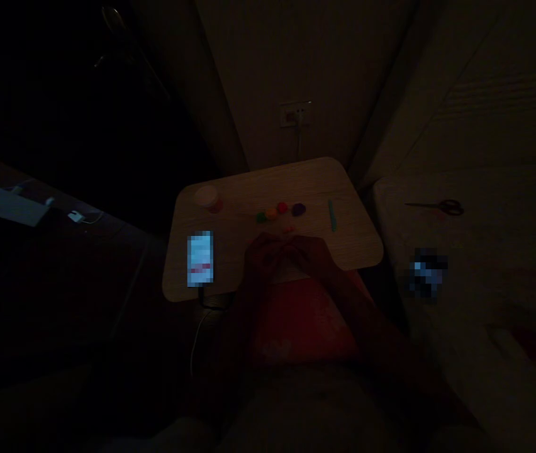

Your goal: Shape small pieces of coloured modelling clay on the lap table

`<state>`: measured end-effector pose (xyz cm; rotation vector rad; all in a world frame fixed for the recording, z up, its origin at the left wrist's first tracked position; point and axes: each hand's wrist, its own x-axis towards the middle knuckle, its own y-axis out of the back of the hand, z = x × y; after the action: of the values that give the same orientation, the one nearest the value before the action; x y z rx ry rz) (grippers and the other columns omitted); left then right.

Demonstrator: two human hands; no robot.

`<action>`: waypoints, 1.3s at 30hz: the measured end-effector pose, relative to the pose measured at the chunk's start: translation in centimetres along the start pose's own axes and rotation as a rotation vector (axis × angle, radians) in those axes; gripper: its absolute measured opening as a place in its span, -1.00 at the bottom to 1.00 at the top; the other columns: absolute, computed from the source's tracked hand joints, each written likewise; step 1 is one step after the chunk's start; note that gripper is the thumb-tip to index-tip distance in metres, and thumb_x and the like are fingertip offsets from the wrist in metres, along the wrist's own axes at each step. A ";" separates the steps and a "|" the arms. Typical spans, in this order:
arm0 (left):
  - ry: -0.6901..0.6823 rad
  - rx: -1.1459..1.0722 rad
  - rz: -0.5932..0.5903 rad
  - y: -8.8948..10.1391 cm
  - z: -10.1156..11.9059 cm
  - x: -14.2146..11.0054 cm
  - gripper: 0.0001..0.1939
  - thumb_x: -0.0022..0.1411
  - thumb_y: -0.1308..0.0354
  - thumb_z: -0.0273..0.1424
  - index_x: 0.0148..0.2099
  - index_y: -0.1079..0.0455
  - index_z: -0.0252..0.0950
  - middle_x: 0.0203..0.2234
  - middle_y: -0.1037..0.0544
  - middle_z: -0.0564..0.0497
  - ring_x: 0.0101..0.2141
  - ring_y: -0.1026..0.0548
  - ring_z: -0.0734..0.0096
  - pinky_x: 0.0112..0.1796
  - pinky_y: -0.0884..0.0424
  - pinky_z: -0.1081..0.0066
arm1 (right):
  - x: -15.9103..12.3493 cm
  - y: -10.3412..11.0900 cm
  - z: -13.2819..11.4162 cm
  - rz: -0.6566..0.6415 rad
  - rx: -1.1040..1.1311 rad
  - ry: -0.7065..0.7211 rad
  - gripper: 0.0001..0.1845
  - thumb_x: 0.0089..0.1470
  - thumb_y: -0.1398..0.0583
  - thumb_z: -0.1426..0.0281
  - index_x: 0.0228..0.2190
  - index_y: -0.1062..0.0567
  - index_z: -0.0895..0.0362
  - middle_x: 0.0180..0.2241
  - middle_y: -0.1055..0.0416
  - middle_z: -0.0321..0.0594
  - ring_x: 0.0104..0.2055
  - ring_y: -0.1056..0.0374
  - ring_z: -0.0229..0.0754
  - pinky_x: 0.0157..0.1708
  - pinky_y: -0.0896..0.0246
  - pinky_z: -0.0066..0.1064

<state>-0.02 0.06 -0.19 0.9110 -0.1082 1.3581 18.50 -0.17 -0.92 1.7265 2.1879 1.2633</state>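
In the dark head view, my left hand (pixel 263 253) and my right hand (pixel 308 253) meet at the near edge of a small wooden table (pixel 244 182). Their fingers are bent and pressed together at the tips; whatever is between them is too dark to make out. Just beyond the fingertips lies a small orange piece (pixel 288 229). Farther back sit soft-looking lumps in a row: green (pixel 261 217), orange (pixel 272 214), red (pixel 282 207) and purple (pixel 299 209). A thin teal stick-like tool (pixel 332 215) lies to their right.
A lidded tub (pixel 207 197) stands at the table's back left. A lit phone (pixel 200 258) with a cable lies at the left. Dark-handled scissors (pixel 438 206) rest on the pale surface at right. A wall socket (pixel 295 114) holds a plug behind the table.
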 end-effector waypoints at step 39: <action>0.336 -0.190 0.067 -0.3 -0.7 -0.3 -0.73 0.39 -0.12 -0.23 -0.15 -0.59 -0.26 -0.39 -0.66 -0.02 -0.38 -0.59 0.35 -0.23 -0.54 0.34 | 0.1 0.4 -0.2 0.178 0.134 -0.042 -0.73 0.27 -0.14 0.30 -0.31 -0.64 0.08 -0.31 -0.62 -0.17 -0.31 -0.52 -0.17 -0.24 -0.37 -0.37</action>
<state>-0.12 0.27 -1.03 0.5162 -0.0091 1.5176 18.66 -0.24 -0.49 2.0190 2.1827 1.1252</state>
